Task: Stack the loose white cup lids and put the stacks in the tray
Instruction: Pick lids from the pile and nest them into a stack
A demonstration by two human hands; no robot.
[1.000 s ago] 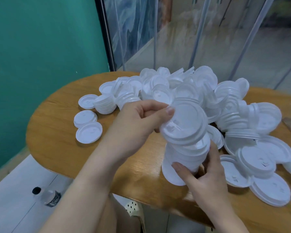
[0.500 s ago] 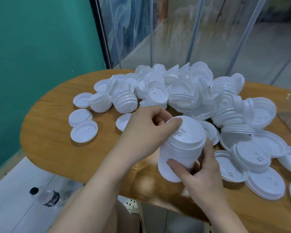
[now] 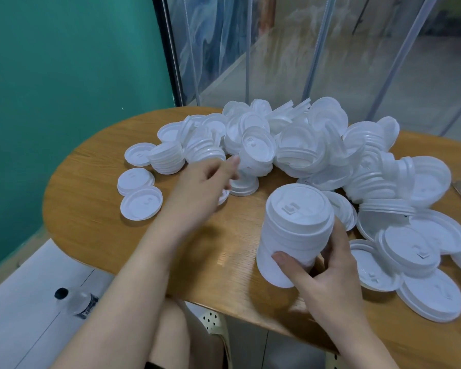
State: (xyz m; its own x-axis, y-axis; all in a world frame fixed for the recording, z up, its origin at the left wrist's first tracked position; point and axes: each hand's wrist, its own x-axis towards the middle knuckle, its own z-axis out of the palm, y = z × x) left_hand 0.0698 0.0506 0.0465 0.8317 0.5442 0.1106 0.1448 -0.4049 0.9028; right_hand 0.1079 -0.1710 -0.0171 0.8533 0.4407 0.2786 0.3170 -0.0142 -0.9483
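**A tall stack in one hand, and a restless pile ahead**

The stack of lids [image 3: 294, 230] is in my right hand [image 3: 330, 278], leaning a little toward me, its bottom rim low over the near edge of the wooden table [image 3: 96, 182]. My thumb curls across the lower lids and my fingers wrap the far side, so the grip sits low and the upper half stands free. That is my main worry: with nothing steadying the top, a tilt or a nudge could let the upper lids slide off, and some would likely go over the table edge to the floor.

My left hand [image 3: 202, 187] is stretched out toward the heap of loose lids [image 3: 304, 145], fingers loosely spread and holding nothing that I can see; it is blurred, so I cannot tell whether the fingertips touch the small stack [image 3: 244, 186] just beyond them. The heap leans every which way, so pulling one lid from it could bring its neighbours sliding.

Flat lids [image 3: 141, 205] lie singly at the left, and wider ones [image 3: 431, 296] overlap at the right, close to my right wrist, where a careless sweep would scatter them.

No tray is in view, so carrying the stack will mean searching while holding it one-handed. A bottle [image 3: 76, 302] lies on the floor below.
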